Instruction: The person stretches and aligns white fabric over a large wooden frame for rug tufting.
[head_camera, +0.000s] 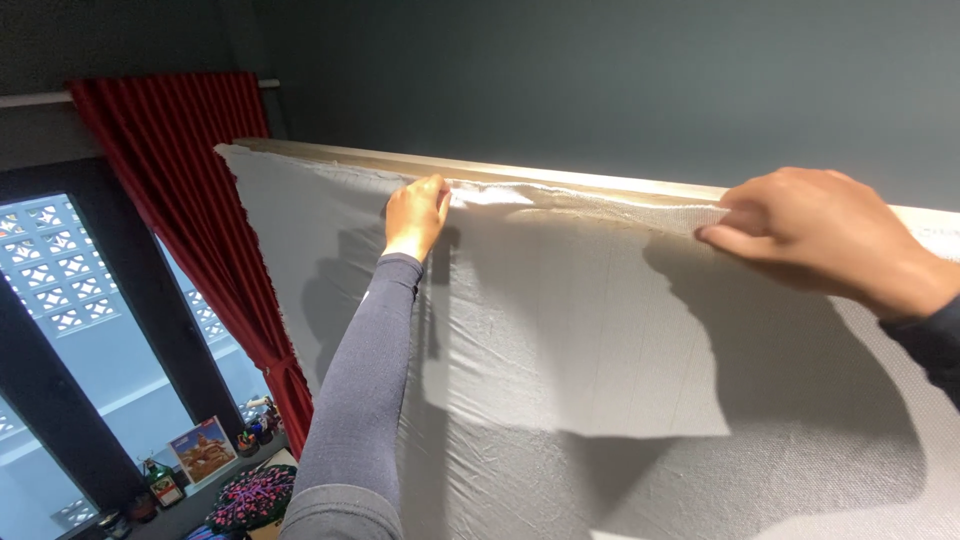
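Note:
A large pale grey-white cloth (560, 340) hangs from a long wooden bar (500, 172) that runs across the view. My left hand (415, 215), at the end of a grey-sleeved arm reaching up, pinches the cloth's top edge against the bar. My right hand (815, 235) grips the same top edge farther right, with the fingers pressed on the fabric at the bar. The frayed top hem bunches slightly between the two hands. Both hands throw dark shadows on the cloth.
A dark grey wall (600, 80) rises behind the bar. A red curtain (190, 230) hangs on a rod at the left beside a window (70, 300). On the sill below stand a picture card (203, 450), small bottles and a flowery object (250, 497).

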